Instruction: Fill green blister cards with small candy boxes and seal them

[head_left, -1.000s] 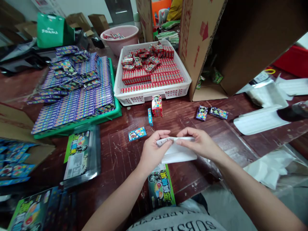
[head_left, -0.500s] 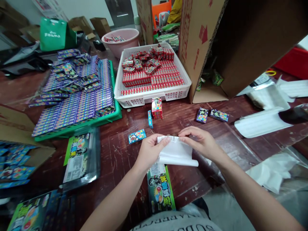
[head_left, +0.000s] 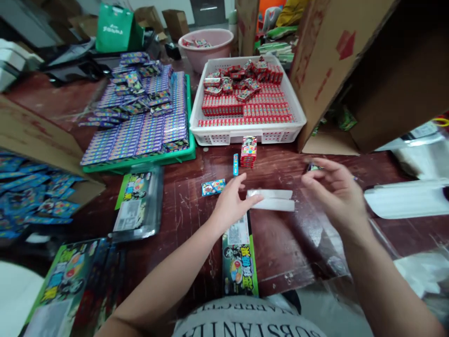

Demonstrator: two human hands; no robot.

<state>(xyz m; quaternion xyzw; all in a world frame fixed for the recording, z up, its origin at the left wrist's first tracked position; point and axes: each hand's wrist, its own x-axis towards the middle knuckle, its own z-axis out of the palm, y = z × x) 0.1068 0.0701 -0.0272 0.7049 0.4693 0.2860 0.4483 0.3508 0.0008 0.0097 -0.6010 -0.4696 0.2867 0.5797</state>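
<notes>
A white paper strip (head_left: 273, 204) with a fold along its length lies on the dark red table. My left hand (head_left: 229, 203) is at its left end, thumb stretched over the paper and fingers apart. Over to the right, my right hand (head_left: 336, 196) is raised with curved fingers, thumb and forefinger spread, slightly blurred. Behind its fingertips a small dark candy box (head_left: 313, 166) is mostly hidden. Beyond the left hand lie a blue candy box (head_left: 213, 187), a blue box on edge (head_left: 235, 164) and a stack of red boxes (head_left: 249, 152).
A white basket (head_left: 245, 136) of red boxes and a green tray (head_left: 191, 152) of purple boxes stand at the back. Large cartons (head_left: 324, 70) rise at right and left. Printed packaging (head_left: 240, 269) lies near my body; a clear plastic package (head_left: 154, 220) is left.
Both hands held the white paper; it now lies on the table as a narrow folded strip. My right hand has let go and moved right toward the small boxes. The view has shifted left.
</notes>
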